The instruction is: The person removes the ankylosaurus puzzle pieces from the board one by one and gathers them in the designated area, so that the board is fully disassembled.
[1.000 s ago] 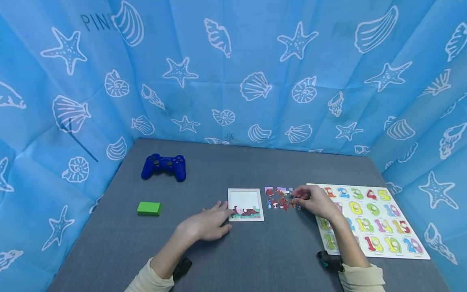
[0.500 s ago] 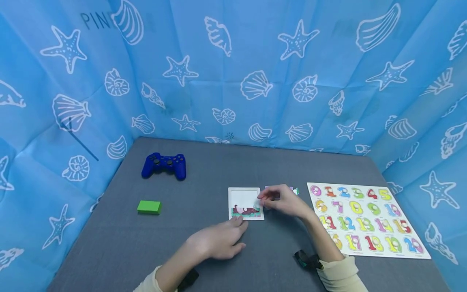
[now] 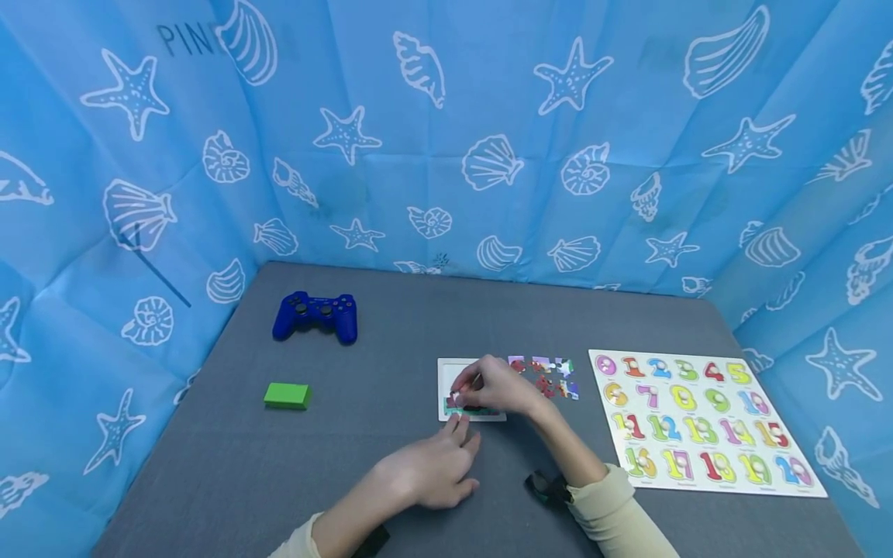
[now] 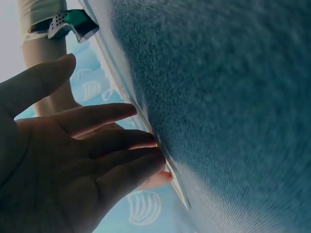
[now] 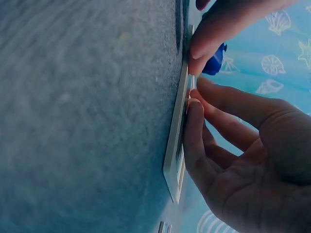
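A small white-rimmed puzzle tray [image 3: 447, 380] lies mid-table, with picture pieces along its near side, partly covered by my fingers. My right hand [image 3: 501, 386] reaches over it from the right, thumb and fingertips pinching a thin jigsaw piece [image 5: 193, 83] low over the tray's left part. My left hand [image 3: 431, 469] lies palm down with straight fingers, fingertips at the tray's near edge. In the left wrist view the left hand's [image 4: 82, 155] fingers extend to the thin edge of the tray. Several loose jigsaw pieces [image 3: 544, 384] lie to the right, behind my right hand.
A number puzzle board [image 3: 705, 422] covers the table's right side. At the back left sits a blue game controller [image 3: 317, 314], with a green block [image 3: 287, 396] nearer. A blue curtain [image 3: 446, 139] with shell prints surrounds the grey table.
My right hand has moved left from the loose pieces to over the tray, carrying a jigsaw piece. My left hand has shifted from the tray's left side to its near edge.
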Action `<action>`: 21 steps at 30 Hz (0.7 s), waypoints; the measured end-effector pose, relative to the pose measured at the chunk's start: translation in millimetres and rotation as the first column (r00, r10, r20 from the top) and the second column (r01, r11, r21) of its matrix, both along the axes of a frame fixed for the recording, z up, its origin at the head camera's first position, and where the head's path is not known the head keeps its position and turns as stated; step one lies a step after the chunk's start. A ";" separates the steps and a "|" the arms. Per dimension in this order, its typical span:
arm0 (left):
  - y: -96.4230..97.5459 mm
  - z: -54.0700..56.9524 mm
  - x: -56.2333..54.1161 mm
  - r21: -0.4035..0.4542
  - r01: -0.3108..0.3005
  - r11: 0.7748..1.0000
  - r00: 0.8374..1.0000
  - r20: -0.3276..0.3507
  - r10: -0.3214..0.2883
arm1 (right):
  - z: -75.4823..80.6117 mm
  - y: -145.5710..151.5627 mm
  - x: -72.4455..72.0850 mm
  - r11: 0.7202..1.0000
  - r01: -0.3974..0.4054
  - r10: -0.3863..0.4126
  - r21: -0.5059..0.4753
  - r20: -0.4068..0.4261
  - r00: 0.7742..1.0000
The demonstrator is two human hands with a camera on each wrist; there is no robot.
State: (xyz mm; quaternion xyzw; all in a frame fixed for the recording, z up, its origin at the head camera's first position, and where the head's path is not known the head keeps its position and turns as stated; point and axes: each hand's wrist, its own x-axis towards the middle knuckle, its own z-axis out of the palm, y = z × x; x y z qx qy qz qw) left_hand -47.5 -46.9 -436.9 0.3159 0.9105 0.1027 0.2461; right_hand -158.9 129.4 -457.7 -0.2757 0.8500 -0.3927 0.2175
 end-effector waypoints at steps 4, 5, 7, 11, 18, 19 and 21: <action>1.4 0.9 -0.1 0.005 -0.009 1.000 1.000 0.009 0.009 | 0.5 -2.3 1.9 1.000 -0.004 0.005 0.022 -0.039 0.999; 1.8 5.4 0.5 0.000 -0.015 1.000 1.000 0.016 0.015 | 0.3 -2.5 2.1 1.000 -0.005 0.007 0.027 -0.045 0.999; 1.8 6.4 0.2 -0.005 -0.015 1.000 1.000 0.016 0.015 | 0.4 -2.6 2.4 1.000 -0.008 0.010 0.028 -0.051 0.999; 2.0 7.0 -1.3 -0.014 -0.018 1.000 0.999 0.038 0.018 | -1.5 -2.1 1.8 1.000 -0.019 0.020 0.013 -0.061 0.998; 3.0 3.9 -2.9 -0.022 -0.015 1.000 0.998 0.058 0.016 | -3.2 2.1 1.3 0.994 -0.028 0.029 -0.106 0.005 1.000; 3.1 4.1 -2.5 -0.023 -0.015 1.000 0.998 0.058 0.017 | -3.0 3.1 1.6 0.992 -0.022 0.025 -0.125 0.023 0.999; 3.3 3.3 -1.8 -0.026 -0.015 1.000 0.998 0.052 0.016 | -1.4 5.8 2.7 0.988 -0.003 0.011 -0.157 0.056 0.998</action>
